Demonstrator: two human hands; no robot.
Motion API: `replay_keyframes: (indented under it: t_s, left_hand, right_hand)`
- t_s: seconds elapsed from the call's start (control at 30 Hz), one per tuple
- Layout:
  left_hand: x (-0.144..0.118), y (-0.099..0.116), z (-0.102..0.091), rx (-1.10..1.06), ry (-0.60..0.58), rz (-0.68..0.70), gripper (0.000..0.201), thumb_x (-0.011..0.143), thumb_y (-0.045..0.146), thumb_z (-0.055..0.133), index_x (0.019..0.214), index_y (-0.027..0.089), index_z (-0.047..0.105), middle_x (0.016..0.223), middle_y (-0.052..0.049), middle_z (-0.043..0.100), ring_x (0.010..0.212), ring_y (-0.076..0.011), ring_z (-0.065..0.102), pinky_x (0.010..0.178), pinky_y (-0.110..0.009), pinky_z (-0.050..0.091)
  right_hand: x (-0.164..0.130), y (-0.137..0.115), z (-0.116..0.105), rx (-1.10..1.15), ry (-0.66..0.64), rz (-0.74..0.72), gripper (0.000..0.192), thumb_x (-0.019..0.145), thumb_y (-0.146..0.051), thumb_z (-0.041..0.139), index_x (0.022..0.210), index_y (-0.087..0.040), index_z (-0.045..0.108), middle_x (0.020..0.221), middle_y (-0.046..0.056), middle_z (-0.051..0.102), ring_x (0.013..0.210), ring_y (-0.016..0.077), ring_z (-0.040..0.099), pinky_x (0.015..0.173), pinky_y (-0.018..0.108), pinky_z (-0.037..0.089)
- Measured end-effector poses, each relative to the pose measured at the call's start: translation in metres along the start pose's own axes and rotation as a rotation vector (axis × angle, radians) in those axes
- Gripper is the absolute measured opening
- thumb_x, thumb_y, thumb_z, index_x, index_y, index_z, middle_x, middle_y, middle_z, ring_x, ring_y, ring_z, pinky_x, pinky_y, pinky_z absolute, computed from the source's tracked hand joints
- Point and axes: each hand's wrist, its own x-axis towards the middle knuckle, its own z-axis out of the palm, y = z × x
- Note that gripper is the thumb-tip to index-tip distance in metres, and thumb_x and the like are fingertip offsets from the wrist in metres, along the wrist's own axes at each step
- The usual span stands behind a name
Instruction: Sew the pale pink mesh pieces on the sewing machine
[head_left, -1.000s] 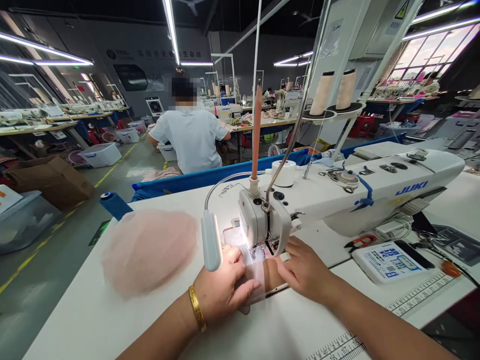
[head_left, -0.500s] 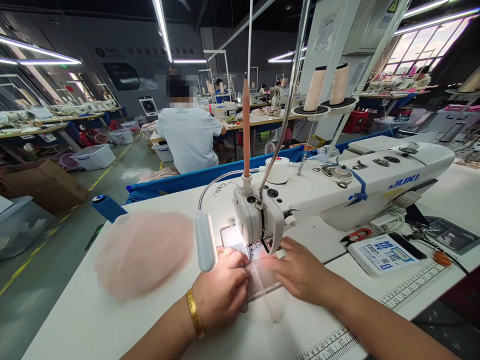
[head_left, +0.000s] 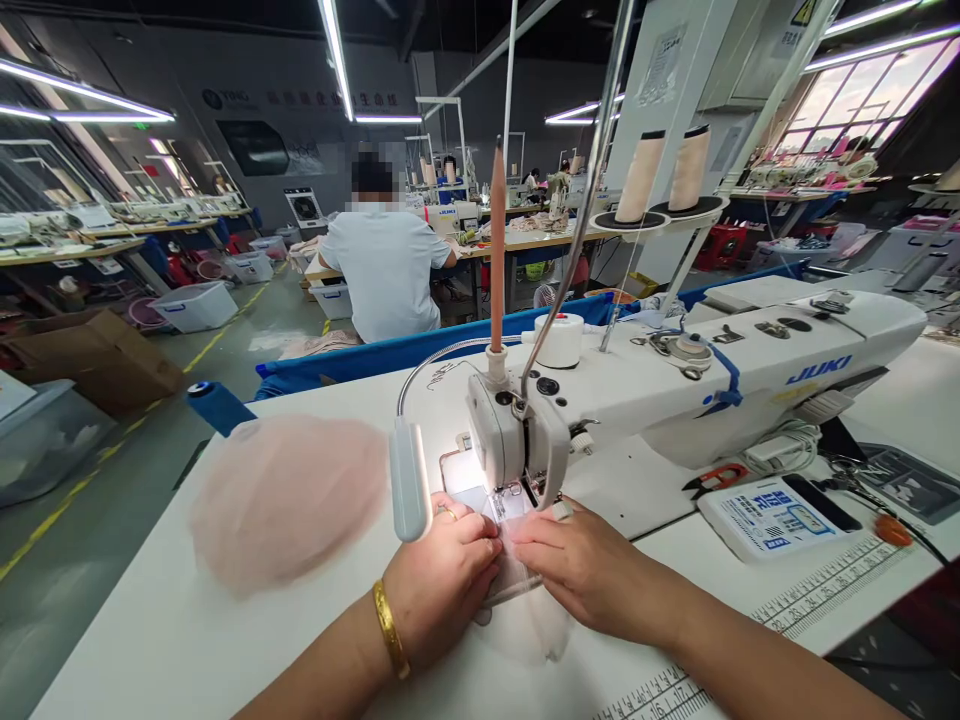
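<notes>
Just in front of the needle of a white sewing machine (head_left: 517,430), my left hand (head_left: 450,560) pinches the left side of a sheer pale pink fabric piece (head_left: 536,615). My right hand (head_left: 581,560) grips the same fabric from the right, its fingertips close to the left ones. The sheer fabric lies over the needle plate and hangs toward me between both hands. A lit lamp (head_left: 410,480) on a bendable stalk shines beside the needle. Farther left lies a heap of sheer pink fabric (head_left: 292,500), apart from my hands.
A blue thread cone (head_left: 220,408) lies at the table's left edge. On the right are a white-and-blue box (head_left: 772,515), orange-handled snips (head_left: 716,480) and a printed ruler (head_left: 821,585). A brown pencil (head_left: 497,250) stands upright on the machine head. A person (head_left: 386,265) sits ahead.
My right hand has moved back toward me and left from beside the presser foot, its fingers now closer to my left hand. The left hand stays almost in place. The view shifts slightly.
</notes>
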Motion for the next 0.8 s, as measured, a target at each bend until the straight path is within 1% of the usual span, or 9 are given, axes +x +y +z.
replay_keyframes:
  t_s: [0.07,0.2,0.27,0.33,0.4,0.5,0.6,0.7,0.8]
  left_hand:
    - [-0.001,-0.002,0.0,0.005,-0.003,-0.003,0.027,0.094,0.009,0.048,0.087,0.021,0.07,0.094,-0.003,0.073,0.079,-0.0197,0.062,0.09,-0.045,0.045]
    - [-0.002,0.0,0.001,0.028,-0.004,-0.015,0.025,0.095,0.013,0.049,0.099,0.022,0.072,0.095,-0.005,0.072,0.081,-0.0213,0.061,0.091,-0.047,0.046]
    - [-0.001,0.003,0.002,0.04,0.013,-0.012,0.026,0.098,0.015,0.048,0.098,0.023,0.073,0.092,-0.005,0.071,0.079,-0.0217,0.059,0.087,-0.046,0.046]
    - [-0.001,0.005,0.003,0.037,0.026,0.005,0.028,0.1,0.016,0.047,0.092,0.023,0.073,0.089,-0.005,0.07,0.078,-0.0215,0.059,0.085,-0.044,0.047]
    - [0.0,0.005,0.004,0.035,0.029,0.016,0.029,0.101,0.016,0.046,0.091,0.022,0.072,0.088,-0.004,0.071,0.077,-0.021,0.06,0.087,-0.045,0.046]
    - [0.0,0.002,0.004,0.067,0.041,0.011,0.028,0.1,0.013,0.046,0.098,0.022,0.073,0.092,-0.003,0.073,0.077,-0.0206,0.062,0.093,-0.047,0.045]
    - [0.0,0.0,0.003,0.098,0.073,0.019,0.031,0.098,0.01,0.044,0.099,0.023,0.073,0.094,-0.003,0.073,0.076,-0.0195,0.062,0.094,-0.046,0.045]
    - [0.0,0.004,0.003,0.069,0.079,0.031,0.031,0.097,0.009,0.045,0.094,0.023,0.073,0.093,-0.004,0.072,0.076,-0.0195,0.061,0.088,-0.042,0.046]
    - [-0.001,0.01,0.004,0.026,0.048,0.03,0.026,0.096,0.013,0.05,0.089,0.023,0.072,0.087,-0.004,0.07,0.073,-0.0196,0.059,0.082,-0.042,0.046]
  right_hand:
    - [0.001,0.0,0.0,0.006,-0.002,0.006,0.021,0.09,-0.005,0.048,0.093,-0.02,0.063,0.095,0.005,0.07,0.082,0.0209,0.056,0.078,0.034,0.041]
    - [0.003,0.001,0.0,0.021,0.022,0.012,0.03,0.087,-0.002,0.049,0.104,-0.021,0.065,0.1,0.004,0.071,0.085,0.0212,0.057,0.08,0.034,0.041]
    - [0.003,0.001,0.0,0.018,0.043,0.014,0.031,0.087,-0.002,0.048,0.103,-0.021,0.065,0.1,0.003,0.071,0.081,0.0205,0.055,0.079,0.034,0.04]
    - [0.003,0.001,0.0,0.002,0.051,0.019,0.031,0.087,-0.002,0.047,0.102,-0.021,0.066,0.099,0.003,0.072,0.079,0.0203,0.054,0.078,0.034,0.04]
    - [0.003,0.002,0.002,-0.023,0.054,0.036,0.033,0.087,-0.002,0.047,0.104,-0.021,0.068,0.099,0.004,0.072,0.08,0.0212,0.054,0.078,0.035,0.041]
    - [0.003,0.003,0.005,-0.06,0.067,0.073,0.036,0.084,-0.001,0.049,0.107,-0.021,0.068,0.1,0.004,0.073,0.083,0.023,0.053,0.077,0.035,0.042]
    - [0.003,0.005,0.007,-0.075,0.085,0.089,0.037,0.081,0.0,0.051,0.107,-0.021,0.068,0.102,0.005,0.073,0.086,0.0243,0.054,0.076,0.035,0.043]
    - [0.002,0.005,0.004,-0.048,0.064,0.049,0.034,0.084,-0.001,0.05,0.104,-0.022,0.069,0.103,0.005,0.072,0.087,0.024,0.055,0.078,0.035,0.043]
    - [0.002,0.004,-0.001,0.003,0.024,0.008,0.03,0.091,-0.003,0.047,0.097,-0.022,0.068,0.098,0.004,0.071,0.081,0.0211,0.054,0.077,0.034,0.043]
